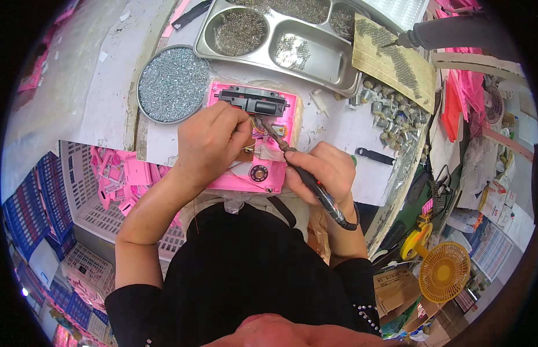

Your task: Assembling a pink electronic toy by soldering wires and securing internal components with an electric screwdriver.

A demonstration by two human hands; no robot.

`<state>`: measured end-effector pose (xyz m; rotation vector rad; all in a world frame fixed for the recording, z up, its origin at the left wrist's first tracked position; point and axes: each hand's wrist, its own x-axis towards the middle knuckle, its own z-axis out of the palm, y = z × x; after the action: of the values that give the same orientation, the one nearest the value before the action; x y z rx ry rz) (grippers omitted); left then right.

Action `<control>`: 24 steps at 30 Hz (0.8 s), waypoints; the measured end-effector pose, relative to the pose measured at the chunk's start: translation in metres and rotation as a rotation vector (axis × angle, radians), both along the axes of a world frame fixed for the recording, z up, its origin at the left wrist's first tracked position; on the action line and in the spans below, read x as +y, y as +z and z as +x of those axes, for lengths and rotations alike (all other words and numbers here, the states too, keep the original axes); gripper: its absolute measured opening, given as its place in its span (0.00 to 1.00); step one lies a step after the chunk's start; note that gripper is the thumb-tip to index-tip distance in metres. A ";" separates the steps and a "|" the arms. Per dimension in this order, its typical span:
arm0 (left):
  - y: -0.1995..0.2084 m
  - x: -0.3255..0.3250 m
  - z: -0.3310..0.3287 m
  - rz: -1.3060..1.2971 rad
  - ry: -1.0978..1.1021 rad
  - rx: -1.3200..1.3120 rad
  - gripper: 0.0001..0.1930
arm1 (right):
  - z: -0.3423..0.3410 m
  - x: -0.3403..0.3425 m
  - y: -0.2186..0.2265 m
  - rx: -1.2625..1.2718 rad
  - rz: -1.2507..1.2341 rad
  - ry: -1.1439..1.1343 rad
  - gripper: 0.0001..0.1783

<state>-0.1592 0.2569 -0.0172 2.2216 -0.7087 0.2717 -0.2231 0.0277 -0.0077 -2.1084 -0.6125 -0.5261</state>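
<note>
A pink plastic casing [231, 184] lies open on the work table in front of me, with thin wires, a small round speaker [259, 173] and a black plastic assembly [254, 103] in it. My right hand [327, 170] grips a black soldering iron [316, 188] like a pen. The iron's tip points up and left at wires just below the black assembly. Over the casing's left side, my left hand [211, 139] is closed in a pinch beside the tip. What its fingers hold is hidden.
A round tin of screws [172, 85] stands to the left. Behind is a metal compartment tray [338, 72] of small parts. An electric screwdriver [448, 34] hangs over a screw-covered board [396, 61]. Small motors [396, 113] pile at right, near a black strip [375, 156].
</note>
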 end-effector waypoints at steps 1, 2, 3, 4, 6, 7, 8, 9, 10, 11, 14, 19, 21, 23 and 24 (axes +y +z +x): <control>0.000 0.000 0.000 -0.002 0.000 0.002 0.06 | 0.000 0.000 0.001 0.005 -0.003 0.001 0.20; 0.000 0.000 0.000 0.000 0.000 0.000 0.06 | 0.000 0.000 0.002 0.007 -0.006 0.000 0.20; 0.000 0.000 0.000 0.002 0.001 -0.002 0.06 | -0.001 0.000 0.002 0.008 -0.009 0.000 0.20; 0.000 0.000 0.000 0.004 0.001 -0.003 0.06 | -0.001 0.000 0.003 0.010 -0.011 -0.001 0.20; 0.000 0.000 0.000 -0.002 -0.002 -0.007 0.06 | -0.002 0.000 0.003 0.013 -0.010 -0.001 0.20; -0.001 0.000 0.000 -0.005 -0.003 -0.009 0.06 | -0.002 -0.001 0.003 0.014 -0.010 -0.001 0.20; -0.001 0.001 0.000 -0.006 -0.002 -0.007 0.06 | -0.003 -0.002 0.003 0.014 -0.018 -0.001 0.18; -0.001 0.001 0.000 -0.007 -0.001 -0.004 0.06 | -0.004 -0.003 0.002 0.014 -0.026 -0.001 0.17; -0.001 0.001 -0.001 -0.008 -0.001 -0.002 0.06 | -0.004 -0.004 0.001 0.014 -0.034 -0.001 0.15; -0.001 0.001 -0.001 -0.008 0.001 -0.004 0.06 | -0.005 -0.004 0.002 0.014 -0.038 -0.005 0.15; 0.000 0.001 0.000 -0.008 0.005 -0.010 0.06 | -0.005 -0.004 0.003 0.012 -0.033 -0.012 0.16; -0.001 0.001 -0.001 -0.003 0.011 -0.008 0.05 | -0.004 -0.003 0.005 0.007 -0.007 -0.007 0.20; 0.000 0.000 -0.001 -0.007 0.012 0.002 0.05 | -0.005 -0.005 0.003 0.000 -0.011 -0.002 0.17; 0.001 0.000 -0.001 -0.011 0.013 0.010 0.05 | -0.005 -0.005 0.002 -0.003 -0.015 -0.002 0.15; 0.001 0.000 -0.001 -0.013 0.013 0.014 0.05 | -0.005 -0.005 0.002 -0.003 -0.017 -0.004 0.15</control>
<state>-0.1606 0.2570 -0.0158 2.2147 -0.6832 0.2670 -0.2280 0.0228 -0.0057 -2.1254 -0.6160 -0.5278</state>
